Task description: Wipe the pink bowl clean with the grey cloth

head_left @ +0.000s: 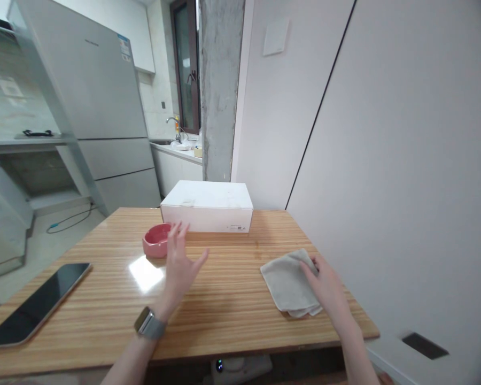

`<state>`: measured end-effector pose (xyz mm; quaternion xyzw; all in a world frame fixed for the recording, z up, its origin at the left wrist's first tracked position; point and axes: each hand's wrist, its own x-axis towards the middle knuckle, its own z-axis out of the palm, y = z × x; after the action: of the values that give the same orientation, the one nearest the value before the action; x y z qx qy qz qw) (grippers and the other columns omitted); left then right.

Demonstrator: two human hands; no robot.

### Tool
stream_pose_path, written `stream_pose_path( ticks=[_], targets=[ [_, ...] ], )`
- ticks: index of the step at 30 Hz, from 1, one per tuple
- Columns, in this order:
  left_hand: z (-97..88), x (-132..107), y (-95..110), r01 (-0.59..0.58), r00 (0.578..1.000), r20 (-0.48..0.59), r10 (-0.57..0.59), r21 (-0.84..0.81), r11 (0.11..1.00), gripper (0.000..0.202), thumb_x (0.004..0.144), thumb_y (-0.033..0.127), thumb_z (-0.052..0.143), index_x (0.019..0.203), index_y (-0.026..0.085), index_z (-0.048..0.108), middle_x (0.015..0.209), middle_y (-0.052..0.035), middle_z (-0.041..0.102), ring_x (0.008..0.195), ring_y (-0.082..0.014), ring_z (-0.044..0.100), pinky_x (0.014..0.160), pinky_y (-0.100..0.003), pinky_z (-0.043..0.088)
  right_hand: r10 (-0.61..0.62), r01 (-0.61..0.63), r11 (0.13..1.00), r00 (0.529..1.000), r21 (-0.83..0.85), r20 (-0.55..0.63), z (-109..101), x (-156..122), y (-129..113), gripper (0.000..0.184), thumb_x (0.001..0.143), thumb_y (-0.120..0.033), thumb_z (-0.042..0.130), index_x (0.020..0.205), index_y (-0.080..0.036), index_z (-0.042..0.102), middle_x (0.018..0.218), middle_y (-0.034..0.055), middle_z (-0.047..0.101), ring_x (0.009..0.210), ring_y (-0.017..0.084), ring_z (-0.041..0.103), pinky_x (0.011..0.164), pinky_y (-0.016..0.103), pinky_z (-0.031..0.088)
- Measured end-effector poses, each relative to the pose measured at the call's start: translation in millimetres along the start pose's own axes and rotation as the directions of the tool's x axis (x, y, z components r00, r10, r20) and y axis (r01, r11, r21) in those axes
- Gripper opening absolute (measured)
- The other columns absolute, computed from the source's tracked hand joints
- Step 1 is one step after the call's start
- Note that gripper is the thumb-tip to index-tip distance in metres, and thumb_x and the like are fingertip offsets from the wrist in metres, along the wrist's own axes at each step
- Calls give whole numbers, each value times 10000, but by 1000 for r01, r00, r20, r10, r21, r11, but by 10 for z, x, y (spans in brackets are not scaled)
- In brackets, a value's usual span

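Note:
My left hand (181,266) is raised over the table with its fingers spread and nothing held in it. Its fingertips overlap the right side of a pink bowl (154,247) that looks like an ashtray; whether they touch cannot be told. A folded grey cloth (286,278) lies flat on the right part of the table. My right hand (324,280) grips the cloth's right edge, the thumb on top and the other fingers curled at the far side, partly hidden.
A white box (208,206) stands at the back of the wooden table (224,321). A dark-screened tablet or large phone (38,305) lies at the left edge. The wall (404,187) runs close along the right side. A fridge (88,91) stands beyond, back left.

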<state>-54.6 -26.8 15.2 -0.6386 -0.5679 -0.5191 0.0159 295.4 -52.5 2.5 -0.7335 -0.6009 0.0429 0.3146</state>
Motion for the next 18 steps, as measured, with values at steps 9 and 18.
stream_pose_path(
  ticks=[9, 18],
  targets=[
    [67, -502, 476, 624, 732, 662, -158, -561, 544, 916, 668, 327, 720, 1433, 225, 225, 1355, -136, 498, 1201, -280, 512, 992, -423, 422, -284, -48, 654, 909, 755, 304, -96, -465, -1385, 230, 848, -442, 507, 890, -219, 543, 786, 10, 665, 730, 174, 624, 645, 271, 444],
    [-767, -323, -468, 878, 456, 665, -592, -224, 424, 427, 697, 462, 672, 987, 150, 630, 918, -63, 721, 851, -241, 666, 742, -349, 538, -183, -391, 405, 851, 827, 492, 427, -525, -1315, 472, 700, -579, 660, 946, -197, 531, 891, 82, 703, 728, 194, 677, 704, 352, 522]
  ],
)
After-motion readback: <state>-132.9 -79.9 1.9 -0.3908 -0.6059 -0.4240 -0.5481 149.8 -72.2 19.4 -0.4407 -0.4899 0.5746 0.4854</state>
